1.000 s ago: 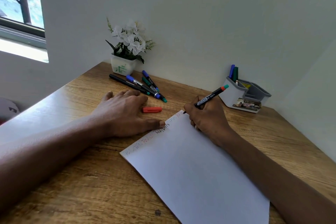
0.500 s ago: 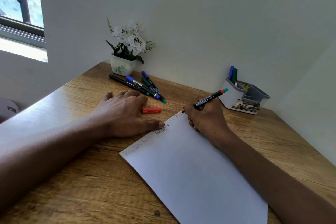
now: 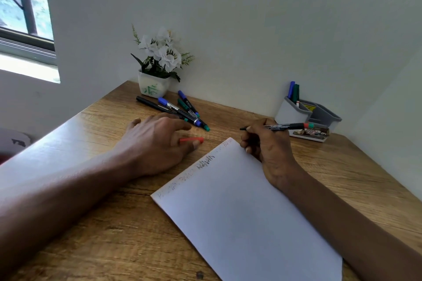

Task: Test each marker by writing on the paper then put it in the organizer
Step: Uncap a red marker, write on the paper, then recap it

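Observation:
My right hand (image 3: 267,143) grips an uncapped black marker (image 3: 287,126) with a red-and-green end. The marker lies almost level, its tip pointing left, just off the far corner of the white paper (image 3: 242,217). Scribbled test lines run along the paper's far edge. My left hand (image 3: 157,143) has its thumb and a finger on the red cap (image 3: 190,140), which lies on the desk left of the paper. The grey-and-white organizer (image 3: 290,112) stands at the back right and holds a blue and a green marker (image 3: 293,91).
Several capped markers (image 3: 180,109) lie in a loose pile behind my left hand. A white pot of flowers (image 3: 154,88) stands behind them against the wall. The wooden desk (image 3: 102,223) ends at walls at the back and right. A window is at upper left.
My left hand left the paper's edge and moved onto the red cap. My right hand lifted the marker's tip off the paper and turned the marker level.

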Motion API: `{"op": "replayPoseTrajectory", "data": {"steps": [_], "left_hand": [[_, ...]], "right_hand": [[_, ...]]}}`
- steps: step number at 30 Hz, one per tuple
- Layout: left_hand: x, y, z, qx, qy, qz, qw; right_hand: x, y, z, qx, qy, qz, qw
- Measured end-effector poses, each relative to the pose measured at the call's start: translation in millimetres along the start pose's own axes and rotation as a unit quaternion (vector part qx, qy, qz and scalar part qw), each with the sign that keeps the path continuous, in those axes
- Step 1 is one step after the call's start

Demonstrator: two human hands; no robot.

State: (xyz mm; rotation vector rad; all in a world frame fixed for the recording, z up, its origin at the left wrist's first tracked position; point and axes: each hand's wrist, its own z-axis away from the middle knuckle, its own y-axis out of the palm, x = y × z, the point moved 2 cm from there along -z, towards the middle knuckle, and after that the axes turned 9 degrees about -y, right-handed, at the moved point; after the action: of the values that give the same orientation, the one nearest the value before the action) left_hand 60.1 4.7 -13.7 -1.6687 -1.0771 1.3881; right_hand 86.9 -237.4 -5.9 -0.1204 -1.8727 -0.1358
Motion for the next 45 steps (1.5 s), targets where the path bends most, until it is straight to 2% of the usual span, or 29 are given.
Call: {"op": "replayPoseTrajectory", "data": {"steps": [2,7,11,14,19,24,30,37,41,45], "left_hand": [[-0.5,-2.0,-0.8,-0.036,0.016,0.013,0.999],[-4.0,-3.0,0.3,-0.063,0.028,0.005,0.998],[-0.1,-6.3,-0.5,-0.111,0.033,0.194,0.974],[-1.2,-6.5,-0.1,-0.084,0.063,0.298,0.949],[-7.3,-4.3,4.6,-0.068,0.140,0.321,0.934],[-4.8,-5.4,4.2,-0.061,0.134,0.362,0.921],[-9.4,-7.7,9.8,-0.038,0.156,0.353,0.922],[-17.2,-5.5,16.2,0.064,0.170,0.431,0.884],[-14.1,-6.1,15.6,0.075,0.150,0.442,0.881],[-12.7,-5.7,13.5,0.079,0.132,0.450,0.880]], "right_hand": [[2.1,2.7,2.6,0.029,-0.013,-0.014,0.999],[18.3,6.4,8.5,0.128,-0.040,-0.073,0.988],[23.2,11.3,15.3,0.172,-0.006,-0.133,0.976],[20.0,11.9,21.1,0.191,0.012,-0.146,0.971],[18.2,12.6,24.2,0.205,0.014,-0.150,0.967],[19.5,7.9,22.2,0.195,-0.003,-0.159,0.968],[19.0,9.3,24.6,0.248,0.012,-0.150,0.957],[22.7,15.0,26.9,0.246,-0.019,-0.130,0.960],[23.8,19.1,30.1,0.252,0.001,-0.114,0.961],[24.9,19.4,31.0,0.261,-0.019,-0.093,0.961]]}}
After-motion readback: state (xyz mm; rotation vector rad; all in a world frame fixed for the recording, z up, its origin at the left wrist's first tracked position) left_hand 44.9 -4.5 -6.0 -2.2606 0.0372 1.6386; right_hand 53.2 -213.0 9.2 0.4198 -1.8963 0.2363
